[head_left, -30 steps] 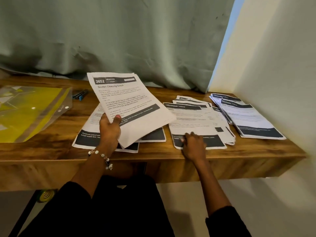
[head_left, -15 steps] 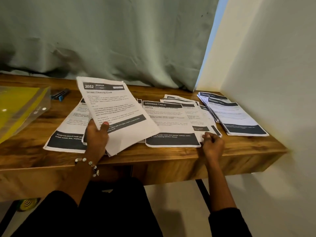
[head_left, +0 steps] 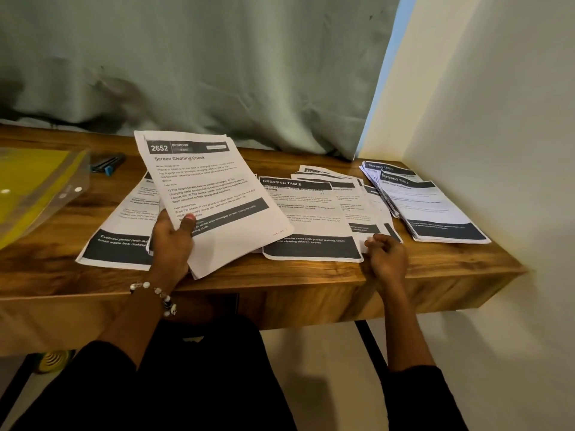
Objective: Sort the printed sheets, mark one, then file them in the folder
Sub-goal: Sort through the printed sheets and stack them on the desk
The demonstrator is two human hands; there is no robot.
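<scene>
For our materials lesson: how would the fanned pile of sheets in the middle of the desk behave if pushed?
The middle pile would probably slide apart, since its sheets already lie fanned. Single sheets look thin, so likely floppy. The right hand pinches its corner.

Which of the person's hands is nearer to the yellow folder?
Left. The left hand holds a sheaf of sheets right of the yellow folder; the right hand is farther right, at the desk's front edge.

folder (head_left: 37, 194) far left on desk (head_left: 280, 278), pen (head_left: 107, 164) behind, sheet piles (head_left: 432, 206) rightward
</scene>
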